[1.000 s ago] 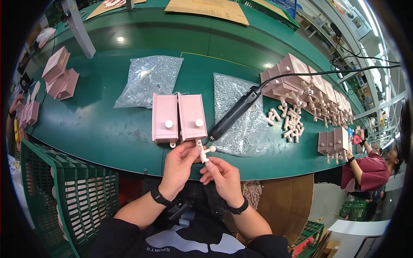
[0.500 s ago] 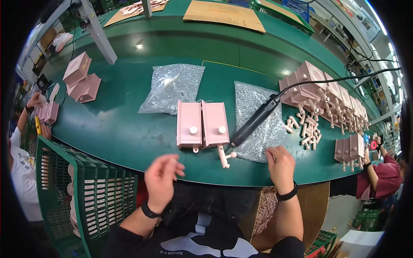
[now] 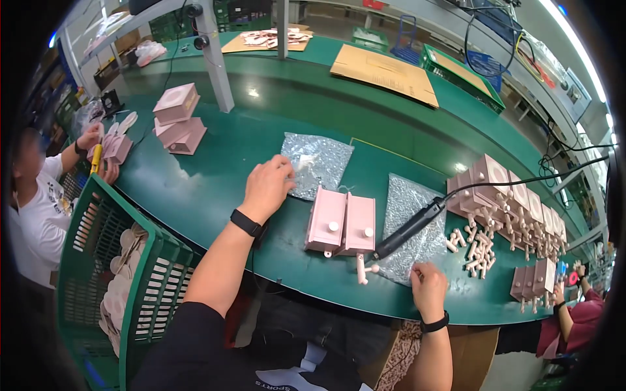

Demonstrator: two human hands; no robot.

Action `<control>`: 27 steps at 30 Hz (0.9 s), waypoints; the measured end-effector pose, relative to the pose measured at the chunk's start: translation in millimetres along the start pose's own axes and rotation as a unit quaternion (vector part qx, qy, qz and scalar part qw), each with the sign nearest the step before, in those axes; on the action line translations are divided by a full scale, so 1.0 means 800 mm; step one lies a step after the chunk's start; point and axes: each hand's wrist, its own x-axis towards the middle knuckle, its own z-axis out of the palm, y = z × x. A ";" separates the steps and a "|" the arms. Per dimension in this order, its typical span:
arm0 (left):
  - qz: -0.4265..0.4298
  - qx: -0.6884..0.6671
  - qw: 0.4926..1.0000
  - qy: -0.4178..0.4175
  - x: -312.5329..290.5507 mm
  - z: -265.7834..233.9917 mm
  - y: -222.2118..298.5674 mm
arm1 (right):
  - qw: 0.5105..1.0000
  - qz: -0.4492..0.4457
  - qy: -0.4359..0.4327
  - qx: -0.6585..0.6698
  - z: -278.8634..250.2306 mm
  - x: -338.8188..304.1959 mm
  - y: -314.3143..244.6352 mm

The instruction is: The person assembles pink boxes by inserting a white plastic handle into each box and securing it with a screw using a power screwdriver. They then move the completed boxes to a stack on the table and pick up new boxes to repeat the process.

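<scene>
My left hand (image 3: 266, 189) reaches over the table to the left edge of a clear bag of small metal parts (image 3: 329, 156), fingers apart and bent a little. A small whitish piece (image 3: 306, 161) lies on that bag. My right hand (image 3: 429, 290) is curled closed by the lower edge of a second clear bag (image 3: 411, 234); its palm side is hidden. Between the hands stand two pink boxes with round knobs, the left box (image 3: 326, 225) and the right box (image 3: 360, 228). A pink T-shaped peg (image 3: 362, 270) joins the right box's lower end. Across the second bag lies a black corded screwdriver (image 3: 411, 228).
Loose pink pegs (image 3: 480, 253) lie right of the second bag, below rows of pink boxes (image 3: 486, 186). A green crate (image 3: 140, 260) with pink pieces stands at the left. Stacked pink boxes (image 3: 176, 120) sit farther off. Other people work at both ends.
My left hand has moved forward from the table's near edge to the left bag. The right hand stays near the second bag, its fingers curled. The whole view has shifted.
</scene>
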 end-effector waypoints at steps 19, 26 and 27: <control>-0.065 -0.011 0.993 0.093 -0.030 -0.071 -0.018 | 0.999 0.005 0.024 0.044 0.006 -0.007 0.014; 0.009 -0.022 0.998 -0.059 -0.037 -0.054 -0.022 | 0.999 -0.001 0.005 0.049 0.005 0.002 0.005; -0.022 -0.030 0.997 -0.063 -0.033 -0.058 -0.022 | 0.999 -0.001 -0.003 0.050 0.003 0.003 0.008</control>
